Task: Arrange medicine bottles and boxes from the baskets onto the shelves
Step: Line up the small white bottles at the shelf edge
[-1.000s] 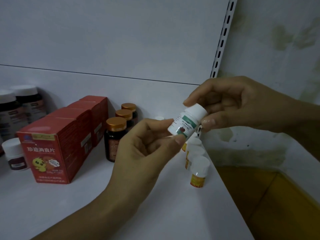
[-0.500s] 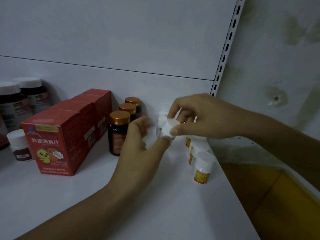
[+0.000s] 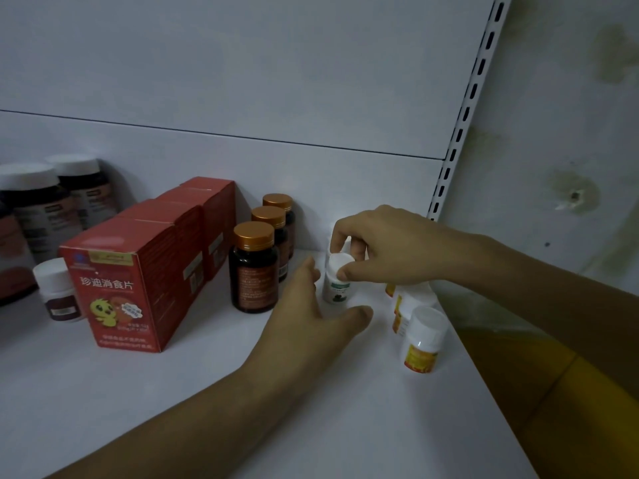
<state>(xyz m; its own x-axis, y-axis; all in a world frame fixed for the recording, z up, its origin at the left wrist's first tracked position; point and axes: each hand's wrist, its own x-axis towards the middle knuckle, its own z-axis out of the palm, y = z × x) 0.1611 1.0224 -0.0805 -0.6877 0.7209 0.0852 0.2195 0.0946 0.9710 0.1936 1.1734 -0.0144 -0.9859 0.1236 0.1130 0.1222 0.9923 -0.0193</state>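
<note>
— Pinching what, there at the fingertips [image 3: 343, 273]?
— The smooth round cap of a small white plastic bottle [image 3: 337, 289], green label, gripped from above by the right hand [image 3: 397, 250]. Upright on the white shelf [image 3: 207, 392].
— And the left hand [image 3: 311, 319]?
— Released, fingers loose, just beside the bottle, thumb in front. Touching or not: cannot tell.
— Around it?
— Left: three dark amber bottles [image 3: 254, 271], ribbed copper caps, in a row running back, then matte red cartons [image 3: 138, 271]. Right: white bottles with yellow labels [image 3: 423, 337], partly hidden under the right wrist, near the shelf's edge. Far left: dark jars with white lids [image 3: 38, 209].
</note>
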